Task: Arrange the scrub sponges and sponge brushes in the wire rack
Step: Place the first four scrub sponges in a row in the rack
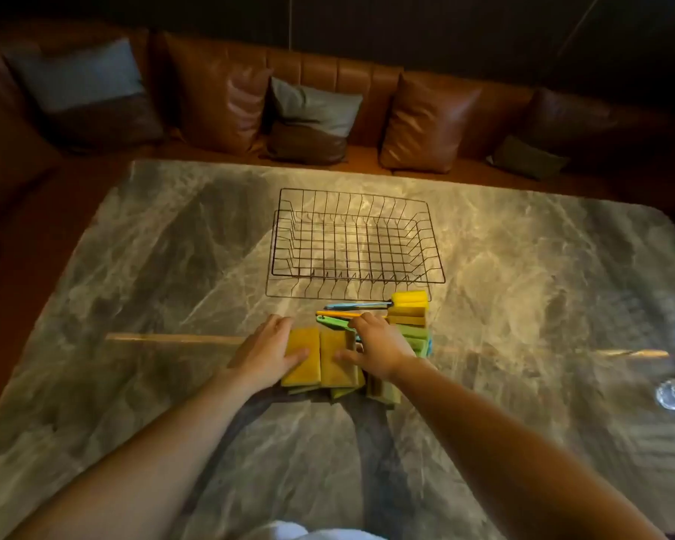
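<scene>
My left hand (267, 354) lies flat and open against the leftmost of the scrub sponges (303, 360); my right hand (371, 346) rests open-fingered on the next, gripping nothing. Sponge brushes (406, 309) lie just right. Wire rack (353, 243) beyond looks empty, so I judge loading hasn't begun; next I must close on one sponge.

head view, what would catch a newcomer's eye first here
Two bare hands, left and right, press on a row of yellow scrub sponges at the table's near centre. Just beyond stands an empty wire rack, with bright-handled sponge brushes lying between rack and sponges.
</scene>
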A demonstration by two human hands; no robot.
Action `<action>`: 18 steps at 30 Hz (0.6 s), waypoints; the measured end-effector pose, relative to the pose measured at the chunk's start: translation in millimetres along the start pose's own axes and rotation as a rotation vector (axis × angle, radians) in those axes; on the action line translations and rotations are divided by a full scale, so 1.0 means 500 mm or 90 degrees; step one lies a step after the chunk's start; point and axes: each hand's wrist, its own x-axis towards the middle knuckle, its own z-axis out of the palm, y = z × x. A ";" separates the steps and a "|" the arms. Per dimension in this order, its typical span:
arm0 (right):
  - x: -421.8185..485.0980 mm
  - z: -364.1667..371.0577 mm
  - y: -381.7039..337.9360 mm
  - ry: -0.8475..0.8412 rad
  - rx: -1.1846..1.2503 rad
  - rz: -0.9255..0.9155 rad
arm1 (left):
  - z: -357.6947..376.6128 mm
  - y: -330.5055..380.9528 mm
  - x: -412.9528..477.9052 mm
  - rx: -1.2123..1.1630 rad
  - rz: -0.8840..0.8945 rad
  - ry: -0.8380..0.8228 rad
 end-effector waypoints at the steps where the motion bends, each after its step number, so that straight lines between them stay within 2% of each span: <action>1: 0.010 0.004 0.002 -0.019 0.014 0.009 | 0.001 -0.006 0.005 -0.018 -0.006 -0.013; 5: 0.033 0.011 0.010 -0.078 0.031 0.033 | 0.012 -0.020 0.014 -0.074 -0.063 -0.038; 9: 0.048 0.018 0.019 -0.105 0.052 0.025 | 0.014 -0.021 0.019 -0.152 -0.071 -0.030; 18: 0.028 0.016 0.030 -0.092 0.288 0.032 | -0.003 -0.014 0.003 -0.326 -0.069 0.029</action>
